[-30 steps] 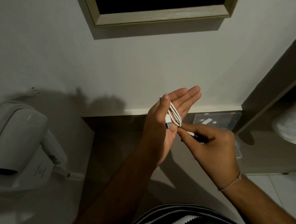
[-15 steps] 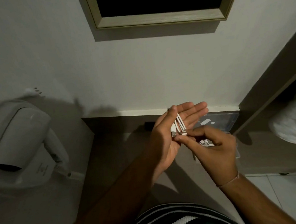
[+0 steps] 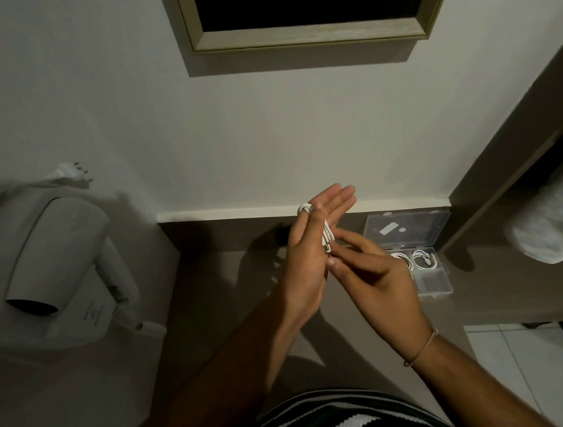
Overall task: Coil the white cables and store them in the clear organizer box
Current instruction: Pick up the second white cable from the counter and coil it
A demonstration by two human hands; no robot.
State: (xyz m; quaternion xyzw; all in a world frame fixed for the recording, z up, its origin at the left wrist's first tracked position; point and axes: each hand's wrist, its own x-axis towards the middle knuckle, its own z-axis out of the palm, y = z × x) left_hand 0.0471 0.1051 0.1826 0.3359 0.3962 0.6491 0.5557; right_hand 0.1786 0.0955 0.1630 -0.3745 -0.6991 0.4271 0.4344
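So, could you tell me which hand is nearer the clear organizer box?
Right. The right hand overlaps the clear organizer box at its left edge; the left hand is farther left.

Right hand (image 3: pixel 370 270) now pinching cable (image 3: pixel 327 236) end.

The left hand (image 3: pixel 306 255) holds a coiled white cable (image 3: pixel 327 234), fingers straight. The right hand (image 3: pixel 375 273) pinches its end. The clear box (image 3: pixel 413 235) lies open just beyond.

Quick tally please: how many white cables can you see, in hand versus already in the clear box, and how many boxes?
Cables being coiled in hand: 1, wound around the left hand, white cable, right hand at its end
Coiled cables in box: 2
Clear boxes: 1, lid open
Total: 3 cables, 1 box
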